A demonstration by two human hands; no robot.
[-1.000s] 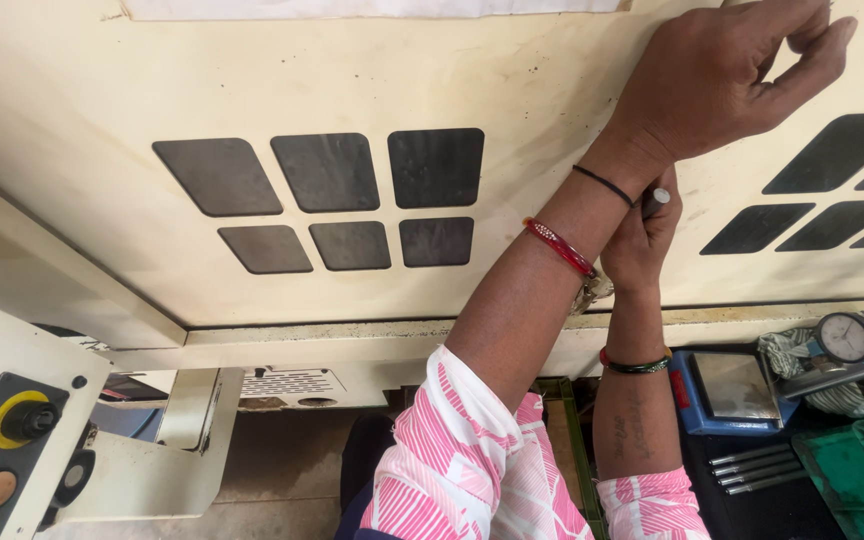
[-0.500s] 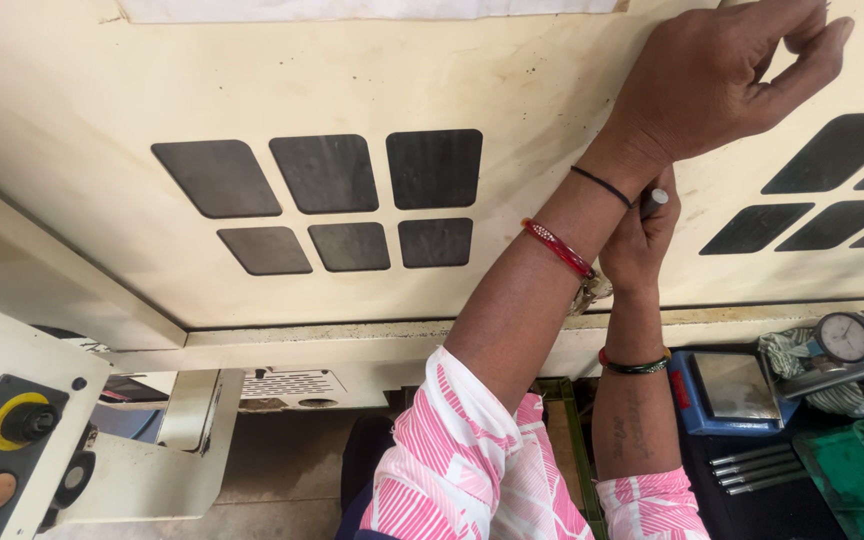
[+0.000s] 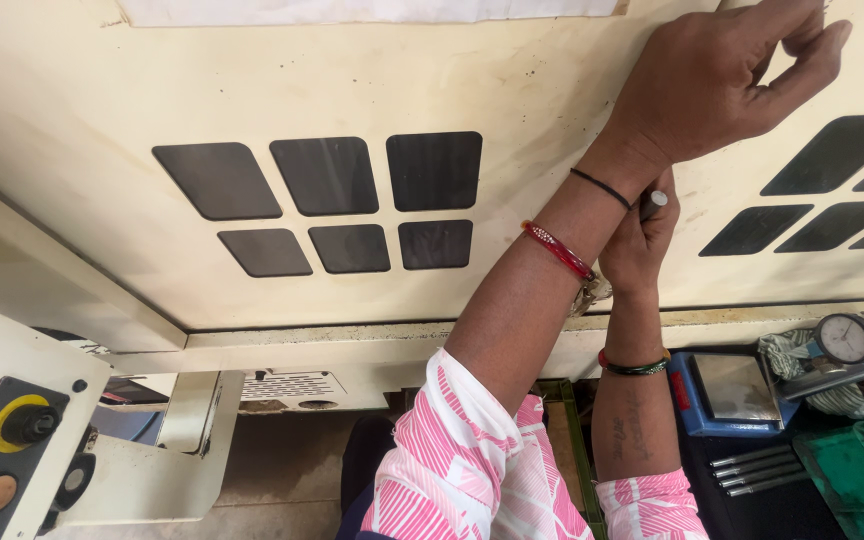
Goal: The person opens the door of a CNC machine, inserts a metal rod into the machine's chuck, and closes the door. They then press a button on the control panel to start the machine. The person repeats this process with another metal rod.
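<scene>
A big cream machine door (image 3: 512, 90) fills the top of the frame. The left hand (image 3: 722, 80), upper right, presses on it, fingers curled loosely. Just below, the right hand (image 3: 637, 245) is closed tight around a small metal pen (image 3: 655, 202).

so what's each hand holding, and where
Right hand grips a pen-like tool around its body, only the tip showing. Left hand holds nothing visible.

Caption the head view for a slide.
Crossed arms against a cream machine panel: left hand pressed high, right hand below gripping a pen.
</scene>
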